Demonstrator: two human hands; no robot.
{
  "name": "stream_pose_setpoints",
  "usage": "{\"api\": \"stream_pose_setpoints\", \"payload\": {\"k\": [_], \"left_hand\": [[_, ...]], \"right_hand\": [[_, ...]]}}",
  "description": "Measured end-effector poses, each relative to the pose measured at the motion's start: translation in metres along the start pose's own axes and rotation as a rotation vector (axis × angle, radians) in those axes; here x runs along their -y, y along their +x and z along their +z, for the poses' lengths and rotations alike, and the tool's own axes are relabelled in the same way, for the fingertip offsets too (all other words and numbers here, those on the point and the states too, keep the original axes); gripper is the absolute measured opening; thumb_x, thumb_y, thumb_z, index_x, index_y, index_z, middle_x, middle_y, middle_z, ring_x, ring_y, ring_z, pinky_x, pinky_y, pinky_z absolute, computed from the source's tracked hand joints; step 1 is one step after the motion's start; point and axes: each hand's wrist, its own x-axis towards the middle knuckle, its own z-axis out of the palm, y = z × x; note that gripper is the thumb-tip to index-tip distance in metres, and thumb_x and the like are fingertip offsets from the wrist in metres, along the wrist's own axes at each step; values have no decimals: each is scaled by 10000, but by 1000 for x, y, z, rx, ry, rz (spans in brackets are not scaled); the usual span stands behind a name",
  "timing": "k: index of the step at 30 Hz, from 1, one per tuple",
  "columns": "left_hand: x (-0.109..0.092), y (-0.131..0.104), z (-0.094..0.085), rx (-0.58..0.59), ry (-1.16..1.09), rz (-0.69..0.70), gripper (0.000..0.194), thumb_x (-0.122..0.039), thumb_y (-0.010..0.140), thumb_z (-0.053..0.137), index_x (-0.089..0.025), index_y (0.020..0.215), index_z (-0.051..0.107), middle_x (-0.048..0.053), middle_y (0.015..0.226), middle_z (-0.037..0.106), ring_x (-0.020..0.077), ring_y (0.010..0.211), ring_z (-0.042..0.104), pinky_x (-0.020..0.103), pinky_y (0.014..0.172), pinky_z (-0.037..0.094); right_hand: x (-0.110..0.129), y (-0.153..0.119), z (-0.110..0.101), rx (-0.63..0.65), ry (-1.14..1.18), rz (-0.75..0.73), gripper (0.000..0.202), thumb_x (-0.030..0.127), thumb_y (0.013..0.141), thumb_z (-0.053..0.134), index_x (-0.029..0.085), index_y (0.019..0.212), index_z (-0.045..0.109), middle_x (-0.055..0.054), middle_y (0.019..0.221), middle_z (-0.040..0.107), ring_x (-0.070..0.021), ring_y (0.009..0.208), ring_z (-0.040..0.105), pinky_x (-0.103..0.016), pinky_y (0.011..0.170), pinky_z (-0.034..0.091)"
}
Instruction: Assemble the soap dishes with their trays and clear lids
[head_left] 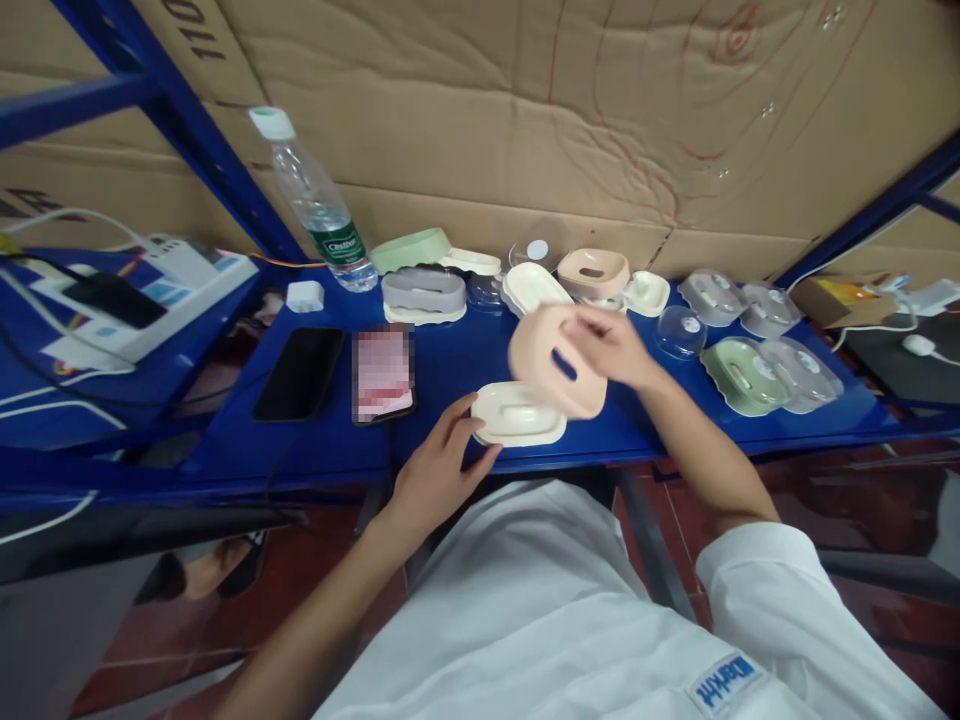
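My right hand (604,345) grips a peach plastic soap dish piece (536,350) with an oval slot, tilted and slightly blurred by motion. It is held above the table's front edge, just over the right end of a cream soap dish base (517,428). That base lies on the blue table, with a raised ridge along its middle. My left hand (442,465) holds the base's left end, fingers at the far side and thumb at the near side. Whether the peach piece touches the base I cannot tell.
Along the back stand a water bottle (322,215), a grey dish (424,292), another peach dish (592,270) and cream pieces. A black phone (300,373) and a lit phone (383,375) lie left. Clear-lidded dishes (739,375) sit right; a power strip (150,300) is far left.
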Motion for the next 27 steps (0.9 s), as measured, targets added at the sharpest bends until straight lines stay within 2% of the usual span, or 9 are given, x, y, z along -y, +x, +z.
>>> {"api": "stream_pose_setpoints", "payload": {"k": [2,3,5,10,15,18,21,23,27], "left_hand": [[1,0,0,-1,-41,-31,457,-336,1031,708,-230,1430,510,175,1484,659,306,1314,730,412,1006,680],[2,-1,1,-3,-67,-50,530,-329,1025,711,-229,1486,471,188,1506,643,318,1348,710,434,1025,674],[4,-2,3,-8,-131,-91,612,-307,1015,711,-234,1545,415,203,1561,596,327,1402,673,463,1066,658],[4,-3,8,5,-225,-162,582,-337,1037,705,-244,1539,426,180,1558,599,298,1413,669,458,1144,615],[0,1,4,-24,-118,-60,587,-334,1049,693,-266,1566,424,164,1511,641,300,1414,666,462,1136,620],[-2,2,1,-37,-53,-32,600,-327,1050,697,-282,1580,420,190,1593,571,317,1394,682,477,1100,641],[-2,2,-1,-7,-16,2,556,-298,1059,686,-299,1571,467,206,1678,472,294,1298,744,415,1010,682],[-1,2,-2,-1,-11,29,510,-291,1066,675,-295,1546,505,207,1684,461,279,1250,767,397,990,689],[0,2,0,-36,-14,49,405,-295,1061,681,-260,1450,571,203,1631,514,277,1246,763,438,1077,656]], "right_hand": [[16,-10,17,281,68,-101,538,650,1097,532,247,1367,764,-54,1221,826,-238,1046,777,-339,905,623],[23,-14,24,369,75,-148,501,601,1112,536,252,1400,752,-53,1270,816,-235,1062,773,-338,927,610],[29,-18,31,422,42,-213,465,542,1135,516,263,1434,737,-54,1316,804,-241,1076,759,-356,958,589],[20,-13,27,345,2,-258,461,484,1166,452,245,1459,716,-70,1330,795,-250,1078,742,-387,987,560],[8,-8,27,353,-18,-234,468,478,1174,417,251,1458,713,-76,1280,804,-248,1102,745,-389,992,557],[6,-7,38,387,-18,-224,466,472,1171,423,241,1439,726,-93,1269,798,-256,1124,738,-405,998,563],[6,-7,51,391,-24,-213,451,460,1157,467,223,1440,725,-108,1238,800,-264,1124,737,-412,995,566],[7,-6,56,373,-14,-180,453,455,1138,514,217,1480,692,-100,1205,807,-255,1087,746,-397,970,572],[8,-5,45,304,81,-130,484,462,1116,556,209,1520,642,-86,1222,804,-221,1063,762,-350,949,588]]}}
